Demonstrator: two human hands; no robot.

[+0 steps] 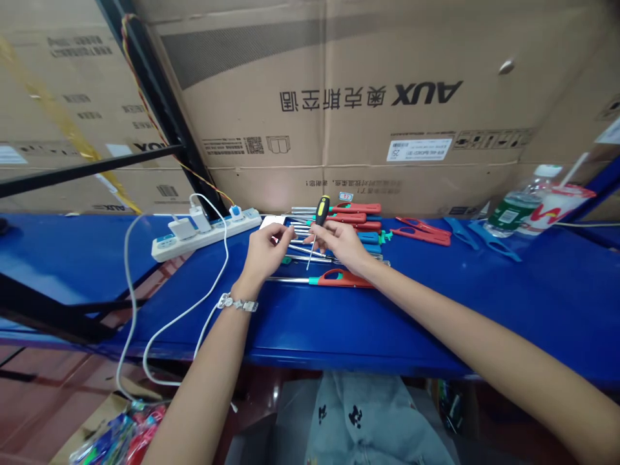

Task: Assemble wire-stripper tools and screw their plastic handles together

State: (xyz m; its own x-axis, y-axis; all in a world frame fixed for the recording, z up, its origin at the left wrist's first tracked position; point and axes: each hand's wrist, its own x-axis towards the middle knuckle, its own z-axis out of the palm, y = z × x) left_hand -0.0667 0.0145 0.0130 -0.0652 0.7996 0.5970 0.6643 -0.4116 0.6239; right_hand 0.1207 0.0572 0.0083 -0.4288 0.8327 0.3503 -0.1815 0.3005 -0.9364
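My right hand (341,243) is closed around a screwdriver (322,212) with a black and yellow handle. Its thin shaft slants down toward the table. To its left, my left hand (269,248) has its thumb and fingertips pinched together; whatever may be between them is too small to make out. Beneath and behind both hands lie several long-necked lighters with red or blue handles and metal tubes. One red lighter (343,278) lies crosswise in front of the others, its tube pointing left. A white object (272,221) is partly hidden behind my left hand.
A white power strip (206,234) with plugs and loose cables lies left on the blue table (387,323). Red handle shells (422,231) and blue shells (494,241) lie right, beside a water bottle (516,203) and a paper cup (557,205). Cardboard boxes (339,142) stand behind.
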